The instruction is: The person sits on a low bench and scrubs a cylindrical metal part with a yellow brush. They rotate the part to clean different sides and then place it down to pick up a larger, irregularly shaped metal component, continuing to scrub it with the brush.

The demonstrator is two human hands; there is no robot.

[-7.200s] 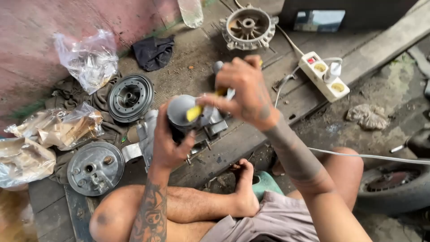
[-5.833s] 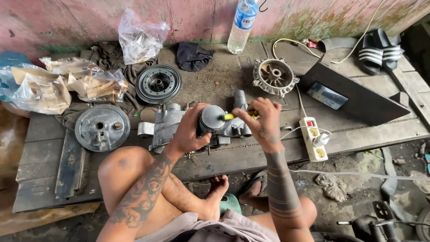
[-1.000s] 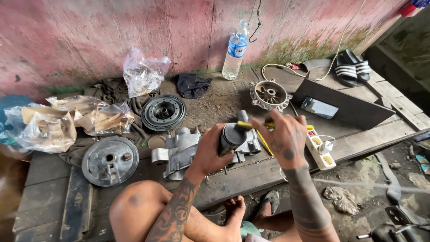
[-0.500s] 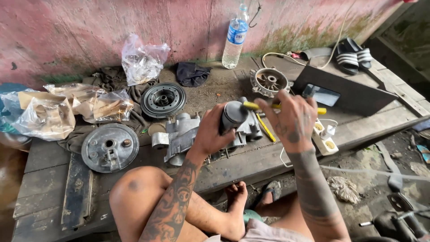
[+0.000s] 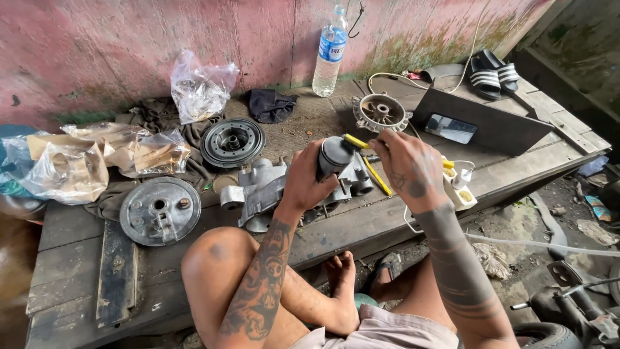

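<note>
Left hand (image 5: 309,184) gripping metal cylinder (image 5: 334,157), right hand (image 5: 408,167) apparently pinching yellow tool (image 5: 356,141)

The left hand (image 5: 310,184) grips a dark cylindrical part (image 5: 334,157) above the wooden platform (image 5: 71,258). The right hand (image 5: 410,168) holds a yellow-handled tool (image 5: 356,141) against the part's top. A grey engine casing (image 5: 265,190) lies just behind, near the platform's front edge.
</note>
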